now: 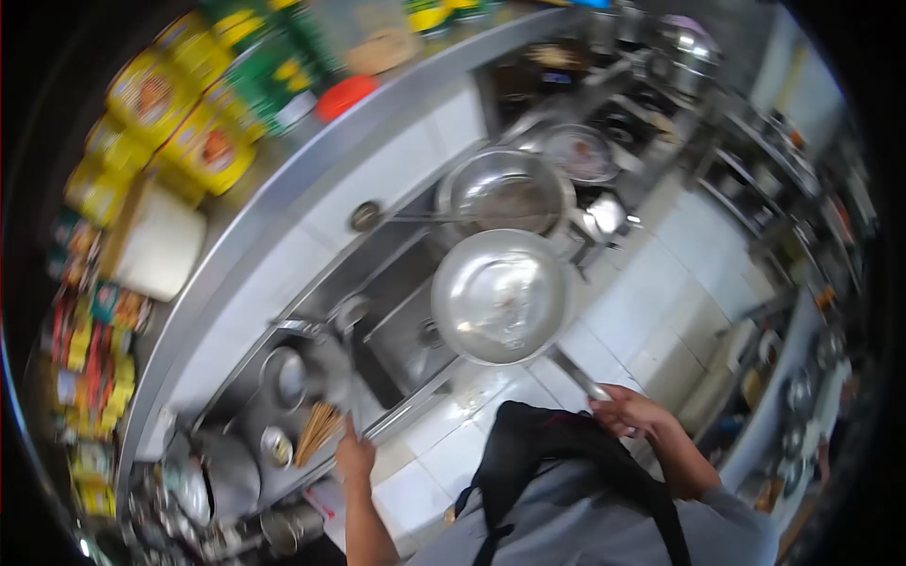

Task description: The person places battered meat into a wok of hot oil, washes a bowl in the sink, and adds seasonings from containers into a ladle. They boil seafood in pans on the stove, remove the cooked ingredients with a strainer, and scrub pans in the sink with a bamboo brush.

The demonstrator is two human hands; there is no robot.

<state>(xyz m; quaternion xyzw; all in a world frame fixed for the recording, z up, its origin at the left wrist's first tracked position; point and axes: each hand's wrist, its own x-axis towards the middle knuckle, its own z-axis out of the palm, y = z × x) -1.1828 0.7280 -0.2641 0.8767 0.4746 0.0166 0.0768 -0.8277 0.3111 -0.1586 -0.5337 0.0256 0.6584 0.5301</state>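
My right hand (628,412) is wrapped round the handle of a silver frying pan (500,297), which is held up in front of me with its inside facing the camera. Some glare and a few small marks show on its surface. On the other side, my left hand (355,457) is closed on the handle end of a long ladle (353,309), whose round head reaches over the sink. A bundle of wooden sticks (319,433) lies just left of that hand, beside a small round metal container (276,446).
Behind the pan sits a large wok (507,193) on the stove line. The metal sink (406,325) lies ahead, with a bowl (282,375) and a big pot (226,469) to its left. Yellow cans (209,148) and a red lid (346,97) crowd the shelf above.
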